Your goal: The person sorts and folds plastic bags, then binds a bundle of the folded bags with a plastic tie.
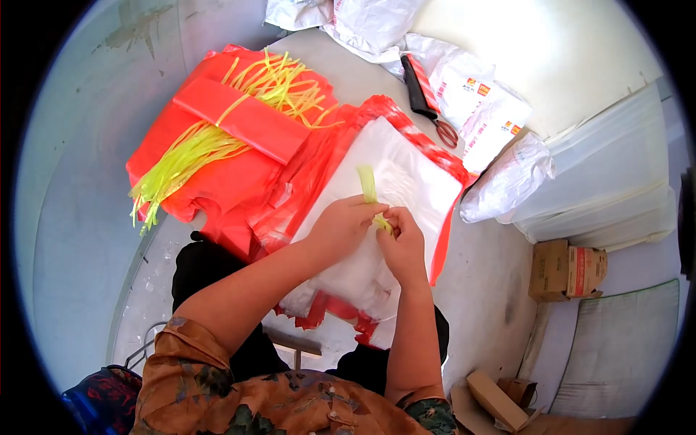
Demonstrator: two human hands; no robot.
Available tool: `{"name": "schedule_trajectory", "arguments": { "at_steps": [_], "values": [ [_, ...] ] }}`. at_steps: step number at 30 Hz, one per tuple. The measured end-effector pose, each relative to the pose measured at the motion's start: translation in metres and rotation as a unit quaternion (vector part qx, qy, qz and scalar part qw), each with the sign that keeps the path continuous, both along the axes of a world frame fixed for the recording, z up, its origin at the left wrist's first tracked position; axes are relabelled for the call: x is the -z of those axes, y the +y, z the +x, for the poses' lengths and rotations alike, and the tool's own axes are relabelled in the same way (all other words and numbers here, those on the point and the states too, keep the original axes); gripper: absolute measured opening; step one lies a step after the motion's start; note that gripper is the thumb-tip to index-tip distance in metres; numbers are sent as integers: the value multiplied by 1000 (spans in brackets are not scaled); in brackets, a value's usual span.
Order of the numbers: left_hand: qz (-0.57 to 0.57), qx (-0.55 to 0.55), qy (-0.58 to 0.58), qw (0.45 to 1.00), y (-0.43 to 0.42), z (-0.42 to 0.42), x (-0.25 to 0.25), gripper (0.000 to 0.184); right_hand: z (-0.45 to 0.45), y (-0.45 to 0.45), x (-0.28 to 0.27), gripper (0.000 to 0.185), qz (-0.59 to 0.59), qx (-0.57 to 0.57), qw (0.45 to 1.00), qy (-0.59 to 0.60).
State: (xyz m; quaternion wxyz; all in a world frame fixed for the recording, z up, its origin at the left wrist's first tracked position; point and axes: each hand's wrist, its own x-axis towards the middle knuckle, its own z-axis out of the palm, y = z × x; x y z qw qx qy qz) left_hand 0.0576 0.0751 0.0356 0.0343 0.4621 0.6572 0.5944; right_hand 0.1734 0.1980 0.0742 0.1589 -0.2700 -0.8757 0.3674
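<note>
Both my hands meet over a stack of white plastic bags (pixel 395 156) that lies on red plastic sheets (pixel 297 217). Between the fingers of my left hand (pixel 348 221) is a yellow-green plastic strip (pixel 367 183), its flat end sticking up past the fingertips. My right hand (pixel 401 238) pinches the lower part of the same strip, close beside the left fingertips. Left of the stack, a folded red plastic bundle (pixel 243 119) lies across many loose yellow strips (pixel 185 163), with one strip around its middle.
Red-handled scissors (pixel 445 133) lie beside a black and red object (pixel 420 83) behind the stack. White printed sacks (pixel 464 87) line the back. Cardboard boxes (pixel 551 270) stand on the right, with more cardboard (pixel 496 400) at lower right.
</note>
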Motion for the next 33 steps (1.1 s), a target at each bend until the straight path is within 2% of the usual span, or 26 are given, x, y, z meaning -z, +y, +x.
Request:
{"name": "schedule_trajectory", "arguments": {
  "at_steps": [3,5,11,17,20,23,26,29,30,32,33],
  "values": [
    [-2,-7,-2,1000,0,0,-1,34,4,-8,-12,28,189,-33,981,-19],
    [-19,-5,-10,1000,-2,-1,-3,33,9,-8,-17,26,318,-72,945,-20],
    [-41,-16,10,999,-2,1,-4,30,17,-19,-25,18,350,-26,931,-98],
    [-39,-62,80,994,-3,-11,3,22,25,-16,-16,12,376,-7,921,-102],
    [-61,-60,64,994,-2,-17,6,17,32,-9,-7,11,366,7,921,-131],
    [-45,-67,64,995,0,-17,5,9,35,-5,-9,11,332,3,939,-93],
    [-50,-59,53,996,-3,-14,-2,7,31,-6,-18,12,181,18,982,-40],
    [-71,-61,44,995,-1,-12,1,5,15,2,-3,15,51,-31,991,123],
    [-77,-60,46,994,-1,-11,3,6,11,-1,-7,16,-53,6,994,96],
    [-88,-60,51,993,-1,-11,4,10,3,-8,-20,16,-258,78,962,38],
    [-77,-60,47,994,-2,-12,4,8,2,-8,-19,15,-270,79,959,37]
  ]
}}
